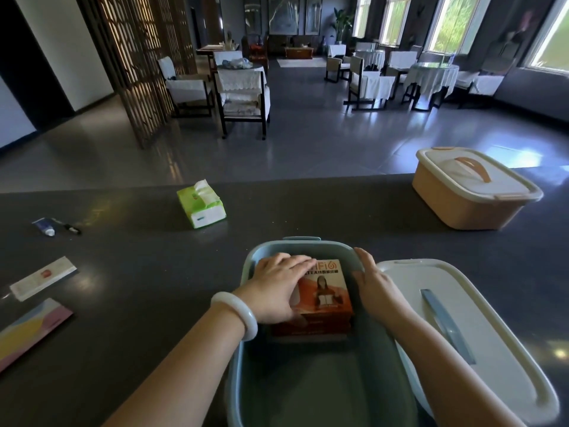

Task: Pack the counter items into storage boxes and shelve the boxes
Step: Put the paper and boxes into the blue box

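From the head view, the orange box [323, 300] is seen at the far end of the blue storage box [308, 380]; the left hand [277, 288] is laid flat on it, fingers straight; the right hand [374, 282], open, is pressed against its right side; the tissue pack [201, 208] lies far left, nearer the left grip.

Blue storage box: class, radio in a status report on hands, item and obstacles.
Left hand flat on orange carton inside blue box. Right hand at carton's right side, fingers straight. Lid off, right of box. Nothing blocking.
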Tool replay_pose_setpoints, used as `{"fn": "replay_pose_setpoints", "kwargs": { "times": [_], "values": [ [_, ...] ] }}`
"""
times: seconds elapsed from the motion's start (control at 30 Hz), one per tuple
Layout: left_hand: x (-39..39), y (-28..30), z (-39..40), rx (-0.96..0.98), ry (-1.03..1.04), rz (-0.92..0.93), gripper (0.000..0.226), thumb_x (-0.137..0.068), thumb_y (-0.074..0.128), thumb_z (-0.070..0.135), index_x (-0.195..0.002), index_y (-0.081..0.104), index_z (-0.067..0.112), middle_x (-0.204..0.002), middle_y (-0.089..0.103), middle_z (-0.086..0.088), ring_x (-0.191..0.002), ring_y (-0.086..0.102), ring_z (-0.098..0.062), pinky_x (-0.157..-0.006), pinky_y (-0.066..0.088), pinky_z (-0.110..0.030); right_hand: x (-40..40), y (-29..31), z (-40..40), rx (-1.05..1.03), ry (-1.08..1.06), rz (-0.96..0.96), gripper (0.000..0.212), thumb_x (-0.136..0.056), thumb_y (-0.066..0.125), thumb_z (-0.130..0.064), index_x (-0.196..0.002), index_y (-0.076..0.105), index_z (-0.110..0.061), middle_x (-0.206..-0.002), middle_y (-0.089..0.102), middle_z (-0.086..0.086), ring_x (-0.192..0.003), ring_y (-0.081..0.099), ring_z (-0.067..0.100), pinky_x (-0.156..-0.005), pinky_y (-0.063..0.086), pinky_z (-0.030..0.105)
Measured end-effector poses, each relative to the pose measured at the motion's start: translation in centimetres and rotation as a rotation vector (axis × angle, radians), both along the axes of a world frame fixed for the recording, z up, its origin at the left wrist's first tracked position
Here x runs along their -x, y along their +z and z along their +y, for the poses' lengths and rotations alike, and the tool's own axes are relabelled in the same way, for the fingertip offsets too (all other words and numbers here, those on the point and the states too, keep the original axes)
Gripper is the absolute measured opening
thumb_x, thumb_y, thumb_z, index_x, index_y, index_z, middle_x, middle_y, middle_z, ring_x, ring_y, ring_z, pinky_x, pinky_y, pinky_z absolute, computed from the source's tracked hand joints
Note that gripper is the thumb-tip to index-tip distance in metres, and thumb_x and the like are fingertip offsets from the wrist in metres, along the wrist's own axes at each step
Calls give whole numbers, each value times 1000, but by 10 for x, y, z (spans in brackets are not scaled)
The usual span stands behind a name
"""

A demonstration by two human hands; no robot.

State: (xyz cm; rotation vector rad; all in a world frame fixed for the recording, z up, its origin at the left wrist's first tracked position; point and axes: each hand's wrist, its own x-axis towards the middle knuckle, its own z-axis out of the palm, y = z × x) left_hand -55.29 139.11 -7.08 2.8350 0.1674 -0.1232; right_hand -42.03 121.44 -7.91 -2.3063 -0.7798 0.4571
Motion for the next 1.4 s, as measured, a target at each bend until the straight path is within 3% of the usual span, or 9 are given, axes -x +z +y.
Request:
{"fn": "replay_pose_setpoints", "kwargs": {
  "times": [0.13, 0.3, 0.43, 0.57, 0.7, 0.87, 1.0, 1.4],
  "values": [
    [-13, -2, -3, -59, 53, 76, 83, -88, 56, 18, -153, 7, 35, -159, 9, 16, -144, 7, -15, -118, 10, -48, 2, -1, 1, -15, -18, -30, 45, -103, 36, -22, -146, 22, -28, -99, 55, 1, -75, 51, 10, -70, 41, 29],
    [-17, -6, -4, -15, 87, 158, 90, -86, 66, 26, -152, 6, 38, -158, 10, 16, -143, 8, -18, -116, 13, -52, 2, -2, 3, -29, -12, 20, 43, -102, 34, -25, -142, 23, -34, -85, 49, -13, -74, 52, 1, -70, 41, 29],
    [-15, -7, -3, 57, 92, 174, 94, -83, 71, 33, -152, 8, 39, -158, 5, 17, -145, 5, -19, -117, 14, -53, 2, -3, 3, -45, -17, 33, 43, -102, 34, -23, -143, 24, -33, -87, 51, -10, -74, 52, 0, -66, 40, 27],
    [-11, -5, -6, 44, 146, 121, 78, -84, 66, 18, -146, 23, 38, -150, 0, 17, -143, 7, -24, -116, 24, -49, 2, -3, 3, -36, -16, 36, 44, -102, 34, -22, -144, 22, -32, -84, 49, -11, -73, 51, -1, -62, 39, 25],
    [-4, -2, -13, 61, 222, 143, 92, -81, 64, 5, -150, 12, 37, -150, -9, 20, -144, 3, -26, -113, 31, -49, 0, -5, 3, -32, -23, 39, 43, -103, 34, -25, -143, 22, -33, -83, 47, -13, -72, 51, -1, -56, 36, 19],
    [0, 0, -22, 152, 318, 170, 99, -84, 59, -4, -153, -1, 35, -154, -17, 14, -146, -6, -23, -118, 22, -49, 0, -6, 4, -8, -23, 18, 44, -103, 35, -27, -144, 21, -34, -84, 47, -12, -70, 49, -2, -54, 35, 16],
    [3, 1, -22, 152, 315, 160, 96, -87, 59, -2, -154, 0, 32, -156, -17, 11, -147, -5, -22, -119, 19, -48, 1, -5, 3, -4, -19, 11, 45, -102, 35, -25, -144, 21, -32, -96, 50, -5, -71, 48, 0, -67, 39, 26],
    [2, -5, -20, 71, 328, 136, 90, -87, 59, 5, -153, 4, 31, -154, -16, 12, -145, 0, -26, -119, 18, -50, 2, -5, 2, -24, -27, 30, 45, -102, 35, -25, -145, 22, -33, -82, 45, -16, -71, 47, -4, -57, 35, 17]
  ]
}}
